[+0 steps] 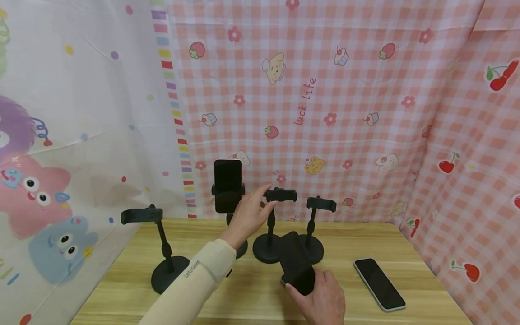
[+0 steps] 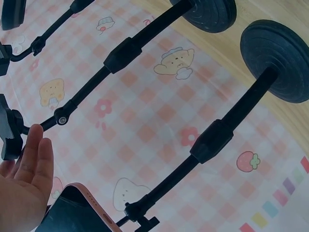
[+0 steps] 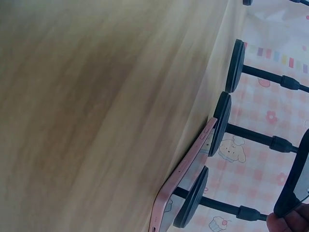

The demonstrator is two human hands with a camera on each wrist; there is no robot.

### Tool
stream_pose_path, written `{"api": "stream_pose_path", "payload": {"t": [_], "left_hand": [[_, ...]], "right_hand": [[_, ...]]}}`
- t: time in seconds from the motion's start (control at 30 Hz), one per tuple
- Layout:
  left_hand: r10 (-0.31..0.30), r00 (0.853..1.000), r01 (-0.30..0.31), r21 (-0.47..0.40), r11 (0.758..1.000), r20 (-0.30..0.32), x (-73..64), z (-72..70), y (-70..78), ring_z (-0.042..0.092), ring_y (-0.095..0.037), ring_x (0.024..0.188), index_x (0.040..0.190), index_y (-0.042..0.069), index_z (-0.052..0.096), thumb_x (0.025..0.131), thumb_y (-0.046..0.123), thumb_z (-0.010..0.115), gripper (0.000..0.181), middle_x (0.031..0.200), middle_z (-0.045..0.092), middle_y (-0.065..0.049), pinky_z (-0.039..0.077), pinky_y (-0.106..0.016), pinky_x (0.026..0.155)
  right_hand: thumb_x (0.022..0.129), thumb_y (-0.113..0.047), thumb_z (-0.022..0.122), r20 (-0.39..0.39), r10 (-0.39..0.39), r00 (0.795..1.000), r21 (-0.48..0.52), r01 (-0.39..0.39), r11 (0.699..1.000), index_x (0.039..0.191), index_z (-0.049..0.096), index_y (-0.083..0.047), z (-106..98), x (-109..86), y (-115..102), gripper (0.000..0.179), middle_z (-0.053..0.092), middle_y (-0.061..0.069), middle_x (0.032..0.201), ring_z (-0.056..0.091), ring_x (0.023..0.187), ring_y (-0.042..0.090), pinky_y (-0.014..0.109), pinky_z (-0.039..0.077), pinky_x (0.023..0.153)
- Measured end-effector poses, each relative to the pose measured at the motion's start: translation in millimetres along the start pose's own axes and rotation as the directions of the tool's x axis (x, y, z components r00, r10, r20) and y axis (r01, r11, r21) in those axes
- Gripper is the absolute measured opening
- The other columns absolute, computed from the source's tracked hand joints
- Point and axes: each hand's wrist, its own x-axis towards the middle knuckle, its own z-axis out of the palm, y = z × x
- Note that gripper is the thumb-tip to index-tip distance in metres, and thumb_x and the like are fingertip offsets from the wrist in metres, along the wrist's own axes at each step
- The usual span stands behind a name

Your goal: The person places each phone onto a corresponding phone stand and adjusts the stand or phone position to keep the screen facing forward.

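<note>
My left hand (image 1: 248, 213) reaches to the black clamp (image 1: 281, 195) of a phone stand near the middle. Its index finger is over the clamp's left end and its thumb below. In the left wrist view, straight fingers (image 2: 41, 162) lie behind that clamp (image 2: 9, 130). My right hand (image 1: 322, 295) grips a smartphone (image 1: 295, 259) by its lower end, low in front of the stands and tilted, dark side toward me. The right wrist view shows this phone's pink edge (image 3: 159, 203).
Left of my left hand, a stand's clamp carries an upright smartphone (image 1: 228, 185). Stands with bare clamps are at the far left (image 1: 142, 215) and the right (image 1: 322, 204). Another smartphone (image 1: 379, 284) lies on the wooden table (image 1: 341, 311) at the right. A checked curtain (image 1: 345, 149) hangs behind.
</note>
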Motion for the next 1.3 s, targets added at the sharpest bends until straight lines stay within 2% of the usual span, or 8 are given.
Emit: {"api": "stream_pose_path", "payload": {"t": [0.43, 0.63, 0.93, 1.3], "left_hand": [[0.026, 1.0, -0.026, 0.014, 1.0, -0.003, 3.4, 1.1, 1.7, 0.066, -0.017, 0.092, 0.145, 0.012, 0.049, 0.099, 0.031, 0.063, 0.051, 0.12, 0.065, -0.008, 0.056, -0.034, 0.074], [0.034, 0.999, -0.034, 0.026, 0.999, -0.005, 4.4, 1.5, 1.7, 0.065, -0.018, 0.091, 0.141, 0.01, 0.053, 0.099, 0.028, 0.064, 0.048, 0.121, 0.064, -0.008, 0.055, -0.034, 0.076], [0.043, 0.999, -0.043, -0.005, 0.999, -0.034, 6.8, 1.9, 1.4, 0.062, -0.016, 0.084, 0.136, 0.01, 0.059, 0.098, 0.019, 0.065, 0.04, 0.106, 0.067, -0.004, 0.053, -0.031, 0.071], [0.067, 0.995, -0.067, 0.011, 0.998, -0.069, 6.6, 3.2, 2.0, 0.063, -0.017, 0.083, 0.132, 0.007, 0.061, 0.096, 0.021, 0.067, 0.039, 0.103, 0.068, -0.006, 0.055, -0.03, 0.072]], "right_hand": [[0.069, -0.069, 0.076, -0.028, 0.043, 0.999, 0.066, -0.041, 0.997, 0.119, 0.065, 0.003, -4, 5.8, -7, 0.088, 0.056, 0.012, 0.094, 0.053, 0.081, 0.027, 0.047, 0.047, 0.075], [0.069, -0.071, 0.075, -0.049, 0.036, 0.998, 0.09, -0.031, 0.995, 0.119, 0.065, 0.002, -7, 8.0, -8, 0.089, 0.056, 0.012, 0.093, 0.055, 0.08, 0.027, 0.047, 0.048, 0.074], [0.07, -0.071, 0.074, -0.058, 0.026, 0.998, 0.096, -0.021, 0.995, 0.119, 0.065, 0.002, -10, 10.7, -9, 0.089, 0.054, 0.01, 0.09, 0.053, 0.078, 0.024, 0.044, 0.047, 0.069], [0.07, -0.07, 0.075, -0.053, 0.034, 0.998, 0.112, -0.028, 0.993, 0.122, 0.065, 0.001, -15, 14.5, -11, 0.088, 0.055, 0.01, 0.091, 0.054, 0.079, 0.025, 0.045, 0.048, 0.069]]}}
